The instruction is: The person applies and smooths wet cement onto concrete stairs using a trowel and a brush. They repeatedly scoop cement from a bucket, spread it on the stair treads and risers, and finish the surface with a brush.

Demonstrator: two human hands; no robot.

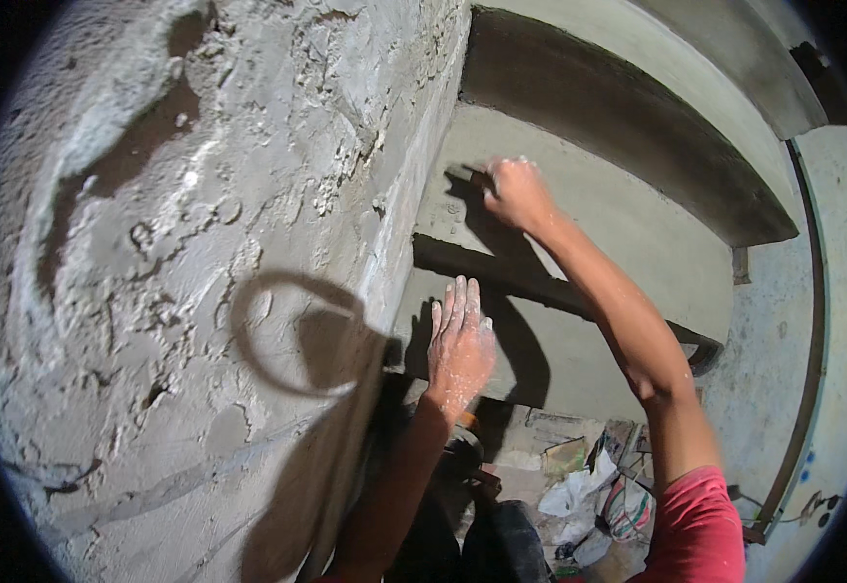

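Observation:
My right hand (pixel 518 192) is closed in a fist over the smooth grey upper step (pixel 618 209), near its left end by the wall. A short dark shape sits at its fingers, but what it grips, if anything, is hidden and partly lost in shadow. Lower down, my left hand (pixel 460 340) is stretched out with fingers straight and close together, over the lower grey step (pixel 579 360). Pale cement-like specks cover its back and fingers. Whether its palm touches the surface cannot be seen.
A rough, unevenly plastered wall (pixel 277 175) runs along the left, carrying a looped shadow. Another curved step (pixel 676 107) rises beyond. Down at the lower right, rubble and white plastic bags (pixel 579 491) litter the floor beside a pale blue-grey wall (pixel 768 330).

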